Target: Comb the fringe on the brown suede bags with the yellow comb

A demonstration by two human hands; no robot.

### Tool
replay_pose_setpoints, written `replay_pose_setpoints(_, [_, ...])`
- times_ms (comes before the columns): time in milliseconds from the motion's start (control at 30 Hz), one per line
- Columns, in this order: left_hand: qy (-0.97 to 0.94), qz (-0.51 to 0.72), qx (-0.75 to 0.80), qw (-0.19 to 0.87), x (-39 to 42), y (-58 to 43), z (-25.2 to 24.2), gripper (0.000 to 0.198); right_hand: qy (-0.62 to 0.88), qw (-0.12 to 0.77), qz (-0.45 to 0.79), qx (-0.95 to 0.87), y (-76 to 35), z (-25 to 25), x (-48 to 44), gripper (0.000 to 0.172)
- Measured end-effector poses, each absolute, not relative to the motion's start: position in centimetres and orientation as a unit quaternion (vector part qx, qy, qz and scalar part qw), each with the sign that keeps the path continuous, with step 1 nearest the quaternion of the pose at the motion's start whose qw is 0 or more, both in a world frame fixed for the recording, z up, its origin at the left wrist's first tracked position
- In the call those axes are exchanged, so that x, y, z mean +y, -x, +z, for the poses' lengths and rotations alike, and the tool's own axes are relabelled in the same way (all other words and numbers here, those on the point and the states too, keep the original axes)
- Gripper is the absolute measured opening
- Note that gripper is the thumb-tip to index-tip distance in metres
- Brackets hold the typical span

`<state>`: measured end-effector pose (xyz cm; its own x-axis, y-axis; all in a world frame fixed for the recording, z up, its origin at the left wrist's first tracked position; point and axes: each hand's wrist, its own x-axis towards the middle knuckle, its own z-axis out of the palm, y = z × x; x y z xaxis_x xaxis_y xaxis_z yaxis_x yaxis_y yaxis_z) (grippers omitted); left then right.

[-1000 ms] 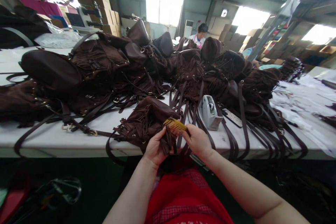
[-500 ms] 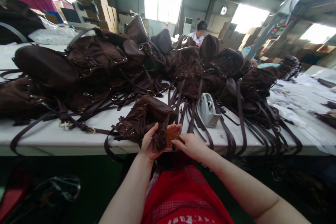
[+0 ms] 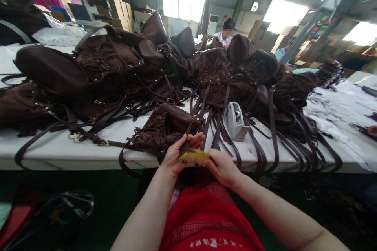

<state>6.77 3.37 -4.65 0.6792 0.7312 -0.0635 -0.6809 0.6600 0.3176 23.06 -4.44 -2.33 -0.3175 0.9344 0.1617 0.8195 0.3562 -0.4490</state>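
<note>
A dark brown fringed bag lies on its side at the table's front edge. Cupped under its near end is my left hand, palm up, with strands of the fringe between thumb and fingers. My right hand grips one end of a yellow comb, closed around it just right of my left hand. Motion blurs the comb's teeth, and its free end overlaps the fringe over my left palm.
A pile of similar brown bags runs along the white table, straps hanging over the front. A grey tape dispenser stands right of my hands, beside a phone-like flat object. Behind the pile is a person.
The comb has swung to lie level, showing its yellow side over my left palm. My right hand has shifted slightly right, while the left still cups the fringe.
</note>
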Motion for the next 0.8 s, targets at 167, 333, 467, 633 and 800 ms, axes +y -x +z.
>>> replay_pose_setpoints(167, [-0.127, 0.425, 0.069, 0.894, 2.3, -7.5, -4.6, 0.032, 0.608, 0.181, 0.031, -0.772, -22.0, -2.7, -1.4, 0.036])
replay_pose_setpoints(333, [-0.118, 0.384, 0.038, 0.915, 1.9, -6.8, -5.2, 0.036, 0.617, 0.081, 0.045, -0.781, -21.2, -3.8, -2.3, 0.039])
replay_pose_setpoints(467, [-0.114, 0.36, 0.004, 0.926, 1.8, -6.7, -5.7, 0.03, 0.607, 0.029, 0.057, -0.792, -21.8, -3.4, -3.3, 0.04])
replay_pose_setpoints(633, [-0.116, 0.359, 0.0, 0.926, 2.1, -6.7, -5.3, 0.031, 0.573, -0.015, 0.085, -0.815, -21.8, -3.5, -4.8, 0.044])
replay_pose_setpoints(800, [-0.127, 0.365, 0.032, 0.922, 2.0, -6.7, -4.5, 0.028, 0.512, 0.044, 0.081, -0.854, -22.6, -3.0, -5.4, 0.046])
